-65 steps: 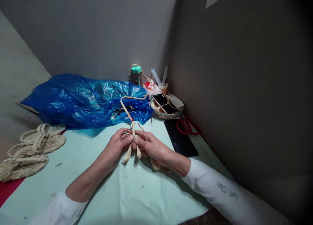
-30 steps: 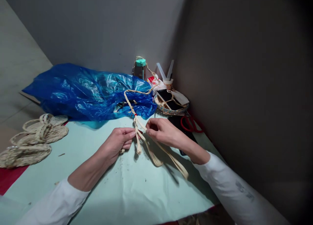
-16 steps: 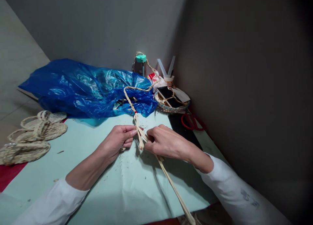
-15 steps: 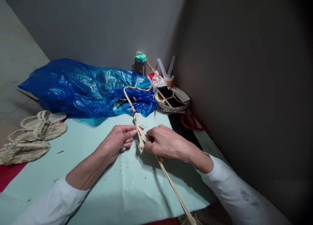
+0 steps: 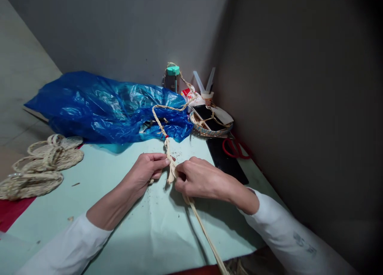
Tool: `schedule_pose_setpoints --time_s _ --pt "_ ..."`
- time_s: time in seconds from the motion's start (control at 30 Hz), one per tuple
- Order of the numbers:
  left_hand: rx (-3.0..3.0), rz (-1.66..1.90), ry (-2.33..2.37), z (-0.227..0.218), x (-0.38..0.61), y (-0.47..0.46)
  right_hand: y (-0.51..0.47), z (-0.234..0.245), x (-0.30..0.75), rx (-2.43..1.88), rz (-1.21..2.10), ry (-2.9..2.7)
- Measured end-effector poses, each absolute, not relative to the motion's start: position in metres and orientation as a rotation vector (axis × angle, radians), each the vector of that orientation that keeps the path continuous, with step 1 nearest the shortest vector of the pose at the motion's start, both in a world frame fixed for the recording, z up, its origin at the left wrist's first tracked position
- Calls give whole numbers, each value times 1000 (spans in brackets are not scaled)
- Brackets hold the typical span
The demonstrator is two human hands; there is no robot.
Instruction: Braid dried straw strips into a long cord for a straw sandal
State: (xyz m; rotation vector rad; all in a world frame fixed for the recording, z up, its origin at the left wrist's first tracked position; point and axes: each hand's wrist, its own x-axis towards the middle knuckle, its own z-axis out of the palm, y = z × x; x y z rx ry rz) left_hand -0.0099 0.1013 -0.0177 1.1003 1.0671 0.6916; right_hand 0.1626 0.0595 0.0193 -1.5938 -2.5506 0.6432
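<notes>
Pale plant-fibre strands [image 5: 172, 174] fan out between my two hands over the table. My left hand [image 5: 149, 169] is closed, pinching the strands between thumb and forefinger. My right hand [image 5: 196, 177] is also closed on fibre strands, its fingertips partly hidden. From beneath it a long fibre strip [image 5: 206, 231] runs down to the table's front edge. Beyond my hands, the strands join a braided fibre cord [image 5: 158, 121] with a small red tie [image 5: 166, 136]; the cord bends across a blue plastic bag toward the basket.
Woven straw sandals [image 5: 48, 163] lie at the left. The blue plastic bag [image 5: 98, 107] spreads along the wall. At the right are a small basket [image 5: 206, 132] holding a phone, red-handled scissors [image 5: 236, 148] and a dark flat object [image 5: 226, 163]. A green-lidded bottle [image 5: 172, 77] stands behind.
My right hand has shifted slightly left and down, drawing the strands closer together. The long strip has swung left at the front edge. My left hand keeps its pinch.
</notes>
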Motion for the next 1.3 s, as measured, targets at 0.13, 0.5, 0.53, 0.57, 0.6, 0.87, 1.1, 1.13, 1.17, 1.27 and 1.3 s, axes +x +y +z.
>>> schedule_pose_setpoints --time_s 0.13,0.5,0.53,0.57,0.6,0.87,1.1,1.13,1.17,1.27,1.3 --pt "1112 704 1066 -19 -12 102 65 17 169 -1608 649 -2362" --pt "1107 679 1057 -15 -12 102 83 7 175 -1422 963 -2274" --pt "1114 674 1064 -15 -12 102 83 9 176 -1443 950 -2279" --pt "1127 677 1077 -15 -12 101 83 10 176 -1460 945 -2279" --pt "1144 687 1092 -16 -11 101 82 12 176 -1468 949 -2275" --pt "1146 796 1209 -19 0 94 67 18 164 -1348 799 -2275" --pt "1070 790 1178 -23 -5 90 53 -1 142 -1517 505 -2386" --pt "1062 781 1148 -22 -6 90 52 -4 139 -1552 444 -2416" --pt "1054 774 1115 -22 -7 90 51 -6 137 -1577 389 -2446" --pt "1041 758 1060 -19 -8 90 51 -8 136 -1606 302 -2486" --pt "1042 759 1053 -18 -8 90 52 -7 138 -1597 321 -2472"
